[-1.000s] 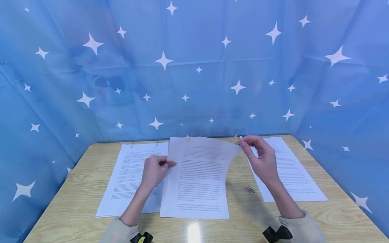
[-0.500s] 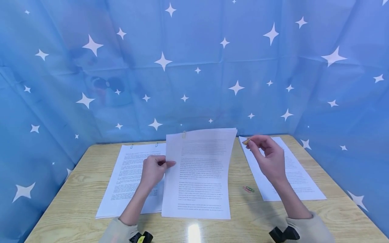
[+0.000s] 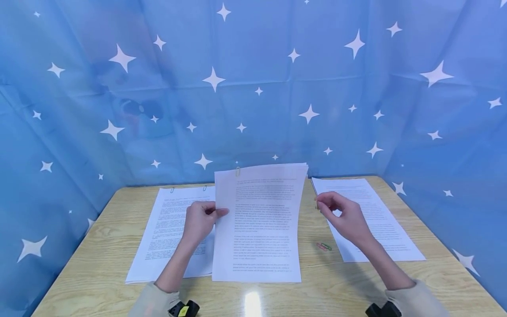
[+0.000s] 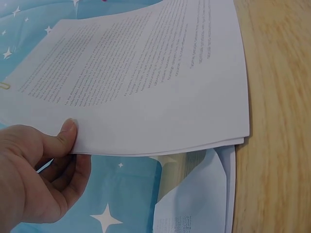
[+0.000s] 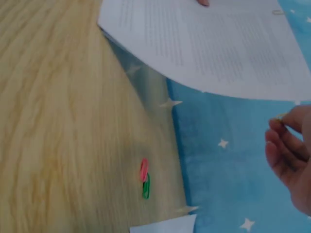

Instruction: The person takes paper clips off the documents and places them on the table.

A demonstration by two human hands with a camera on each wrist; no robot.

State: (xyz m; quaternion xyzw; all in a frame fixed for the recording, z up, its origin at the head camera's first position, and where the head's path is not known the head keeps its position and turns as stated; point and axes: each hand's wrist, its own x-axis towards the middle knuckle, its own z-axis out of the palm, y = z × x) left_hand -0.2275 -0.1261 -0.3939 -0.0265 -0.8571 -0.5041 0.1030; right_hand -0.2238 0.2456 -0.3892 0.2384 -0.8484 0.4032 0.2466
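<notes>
My left hand point(image 3: 200, 222) grips a thin stack of printed sheets point(image 3: 263, 220) by its left edge, thumb on the front and curled fingers behind. The top of the stack is raised off the table. A yellow paper clip point(image 3: 238, 171) sits on its top edge, left of the middle; it also shows in the left wrist view at the far left. To the right of the stack, my right hand point(image 3: 344, 215) pinches a small yellow paper clip point(image 5: 281, 117) between thumb and forefinger. That clip is mostly covered by the fingertips.
Another printed stack point(image 3: 170, 237) lies at left, two dark green paper clips on its top edge. More printed sheets point(image 3: 380, 224) lie at right. Between the papers, a pink paper clip point(image 5: 144, 170) and a green paper clip point(image 5: 146, 187) rest on the wooden table point(image 3: 91, 264). A starry blue curtain point(image 3: 253, 88) hangs behind.
My right hand has left the stack's top right corner with the yellow paper clip, moving right, then down. The stack's top has risen and its right corner straightened. My left hand has stayed put.
</notes>
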